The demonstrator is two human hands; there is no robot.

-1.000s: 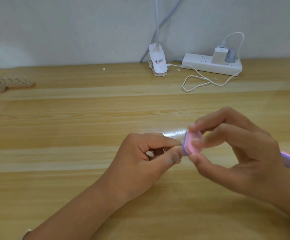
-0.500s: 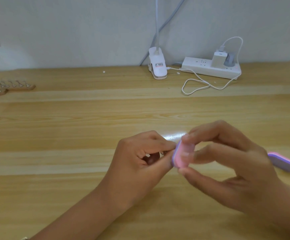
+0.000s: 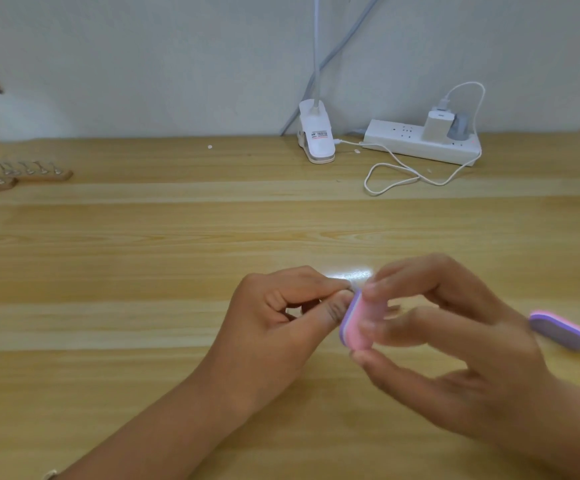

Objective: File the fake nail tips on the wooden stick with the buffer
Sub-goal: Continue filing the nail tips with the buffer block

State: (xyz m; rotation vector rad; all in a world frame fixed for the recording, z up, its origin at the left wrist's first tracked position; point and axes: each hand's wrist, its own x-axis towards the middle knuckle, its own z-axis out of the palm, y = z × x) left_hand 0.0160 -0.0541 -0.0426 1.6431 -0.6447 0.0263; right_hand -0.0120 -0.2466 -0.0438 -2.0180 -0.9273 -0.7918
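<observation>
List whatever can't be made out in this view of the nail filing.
- Head view: the work piece pinched in the left hand is hidden by that hand and the buffer.
- Right hand: smeared by motion blur, so its exact grip is unclear.
- Nail tips on the wooden sticks far left: too small; one stick is cut by the frame edge.
- Label on the lamp clip: print too small to read.

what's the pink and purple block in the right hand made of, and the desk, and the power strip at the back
Buffer in the right hand: looks like soft foam, pink core with a purple matte abrasive face, rounded edges.
Desk: wood or wood-look laminate, visible grain, slight sheen from the glare spot.
Power strip: smooth white hard plastic, probably.
</observation>
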